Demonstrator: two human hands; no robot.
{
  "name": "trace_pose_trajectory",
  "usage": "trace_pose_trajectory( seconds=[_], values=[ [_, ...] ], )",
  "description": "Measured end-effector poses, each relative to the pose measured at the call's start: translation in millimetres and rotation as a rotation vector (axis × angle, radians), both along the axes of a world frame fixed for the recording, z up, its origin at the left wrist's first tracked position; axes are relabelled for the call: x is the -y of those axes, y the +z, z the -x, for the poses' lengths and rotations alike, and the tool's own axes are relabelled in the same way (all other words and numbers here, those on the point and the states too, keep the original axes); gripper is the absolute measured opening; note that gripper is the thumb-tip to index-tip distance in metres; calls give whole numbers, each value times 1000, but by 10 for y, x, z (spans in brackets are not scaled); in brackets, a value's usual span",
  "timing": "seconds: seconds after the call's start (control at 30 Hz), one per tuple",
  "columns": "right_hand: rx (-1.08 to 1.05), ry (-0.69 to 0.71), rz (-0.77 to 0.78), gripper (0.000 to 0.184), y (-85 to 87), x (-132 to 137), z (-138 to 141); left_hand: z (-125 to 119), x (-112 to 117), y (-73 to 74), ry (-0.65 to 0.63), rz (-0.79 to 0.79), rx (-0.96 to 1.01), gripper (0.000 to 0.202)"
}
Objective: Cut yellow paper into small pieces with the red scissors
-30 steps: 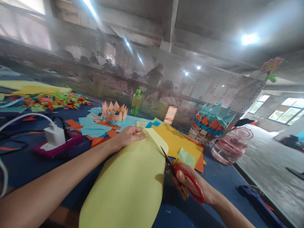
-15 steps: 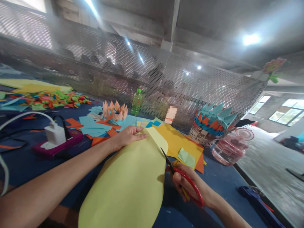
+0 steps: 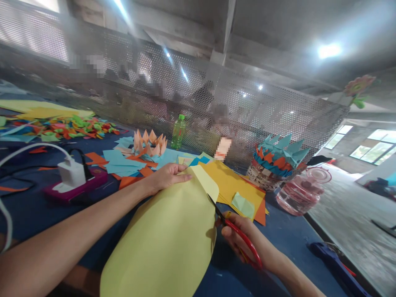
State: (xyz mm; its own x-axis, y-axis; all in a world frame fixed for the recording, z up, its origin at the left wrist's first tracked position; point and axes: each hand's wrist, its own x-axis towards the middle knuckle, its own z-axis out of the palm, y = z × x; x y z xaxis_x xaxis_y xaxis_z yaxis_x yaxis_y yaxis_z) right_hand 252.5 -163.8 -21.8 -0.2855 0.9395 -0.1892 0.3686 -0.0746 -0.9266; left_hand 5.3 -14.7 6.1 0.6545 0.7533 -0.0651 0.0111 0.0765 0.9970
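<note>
A large sheet of pale yellow paper (image 3: 163, 235) curves over toward me, its far end pinched between the thumb and fingers of my left hand (image 3: 168, 178). In my right hand (image 3: 239, 231) is a pair of scissors (image 3: 244, 239) with red handles and dark blades. The blades lie at a slit in the sheet's right side, with a strip of paper beyond them. Stacked yellow and orange paper (image 3: 230, 181) lies behind the scissors, topped by a small pale green piece (image 3: 243, 205).
At left are a power strip (image 3: 62, 194) with a white charger (image 3: 71, 172) and a heap of paper scraps (image 3: 71, 128). Behind stand a folded-paper ring (image 3: 150, 144), a green bottle (image 3: 178, 133) and a perforated screen (image 3: 192, 90). A paper-decorated basket (image 3: 272, 165) and pink jug (image 3: 298, 196) stand right.
The scissors have shifted slightly left and their handles have come closer together, with the blades further into the paper. My left hand keeps its hold on the sheet.
</note>
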Motion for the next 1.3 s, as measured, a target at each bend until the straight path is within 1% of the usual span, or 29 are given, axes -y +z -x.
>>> trace_pose_trajectory(
  seconds=[0.17,0.3,0.43,0.6,0.7,0.83,1.07,1.3],
  values=[
    [80,-62,26,39,-15,-5,16,11,-12,-29,-10,-13,0,51],
    [90,-41,-15,39,-62,-30,-6,6,-9,-28,13,-12,-2,42],
    [124,-4,-101,41,-90,-47,-45,-9,1,-11,45,-22,-20,36],
    [206,80,-209,44,3,11,-36,-25,17,-10,38,-16,-25,35],
    [210,106,-250,47,57,47,-7,-41,42,-16,7,-7,-14,34],
    [199,114,-247,50,79,58,13,-71,74,-28,-22,-1,-4,36],
    [227,125,-257,48,131,72,26,-93,105,-43,-50,-24,7,36],
    [187,90,-248,53,42,50,23,-110,148,6,-40,-18,20,34]
  ],
)
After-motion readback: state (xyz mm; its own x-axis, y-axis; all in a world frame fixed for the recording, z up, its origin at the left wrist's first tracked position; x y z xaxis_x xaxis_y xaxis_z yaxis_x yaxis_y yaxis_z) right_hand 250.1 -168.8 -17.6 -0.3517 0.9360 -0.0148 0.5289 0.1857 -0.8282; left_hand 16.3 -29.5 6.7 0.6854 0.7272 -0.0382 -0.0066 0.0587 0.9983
